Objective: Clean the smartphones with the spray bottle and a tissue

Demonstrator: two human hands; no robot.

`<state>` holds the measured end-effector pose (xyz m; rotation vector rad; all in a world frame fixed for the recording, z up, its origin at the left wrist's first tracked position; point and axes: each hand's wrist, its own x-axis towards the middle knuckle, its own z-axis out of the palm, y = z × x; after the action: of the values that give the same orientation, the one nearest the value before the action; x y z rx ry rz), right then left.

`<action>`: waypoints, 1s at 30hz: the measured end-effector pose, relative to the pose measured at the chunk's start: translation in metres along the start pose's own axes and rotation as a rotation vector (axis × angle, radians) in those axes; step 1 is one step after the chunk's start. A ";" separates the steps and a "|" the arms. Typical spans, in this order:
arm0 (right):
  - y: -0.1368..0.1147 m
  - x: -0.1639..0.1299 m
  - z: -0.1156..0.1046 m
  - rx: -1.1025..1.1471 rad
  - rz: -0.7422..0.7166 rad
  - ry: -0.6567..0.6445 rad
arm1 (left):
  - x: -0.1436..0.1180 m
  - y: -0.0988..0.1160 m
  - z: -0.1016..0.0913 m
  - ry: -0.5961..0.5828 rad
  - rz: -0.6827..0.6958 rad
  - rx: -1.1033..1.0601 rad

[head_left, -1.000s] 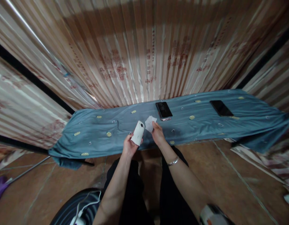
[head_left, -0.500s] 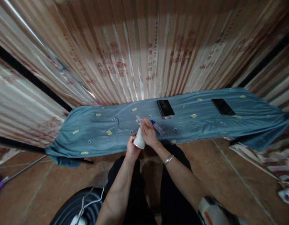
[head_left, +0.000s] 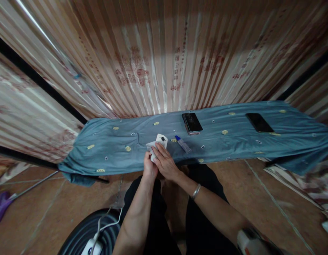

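Observation:
A white phone-like device (head_left: 165, 142) with a rounded end and a dark round lens points away from me, over the near edge of the cloth-covered table. My left hand (head_left: 150, 166) is wrapped around its lower end. Across its face lies a thin white wipe (head_left: 150, 145), pressed down by the fingers of my right hand (head_left: 165, 162). Most of the device's lower part is hidden by the wipe and my fingers. Just to the right, a small clear bottle with a blue cap (head_left: 184, 145) rests on the cloth.
The blue tablecloth (head_left: 137, 157) is patterned and wrinkled. On it lie stacked dark phones (head_left: 193, 122) and a single black phone (head_left: 259, 122) farther right. A striped curtain (head_left: 164, 63) hangs behind. On the floor, a white power strip (head_left: 92, 247) sits on a black ribbed object (head_left: 73, 233).
The device has turned, so its lensed end now shows beyond my fingers. My right hand, with the wipe, has slid down nearer to my left hand. The view has shifted slightly.

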<state>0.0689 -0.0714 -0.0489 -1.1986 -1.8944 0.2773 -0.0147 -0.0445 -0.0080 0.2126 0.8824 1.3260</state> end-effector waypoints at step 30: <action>0.040 0.024 -0.009 0.025 0.308 0.048 | -0.008 -0.001 -0.002 -0.159 0.099 0.116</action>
<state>0.0968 -0.0329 -0.0538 -1.4663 -1.6576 0.4321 -0.0151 -0.0527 -0.0059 0.4514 0.8228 1.3304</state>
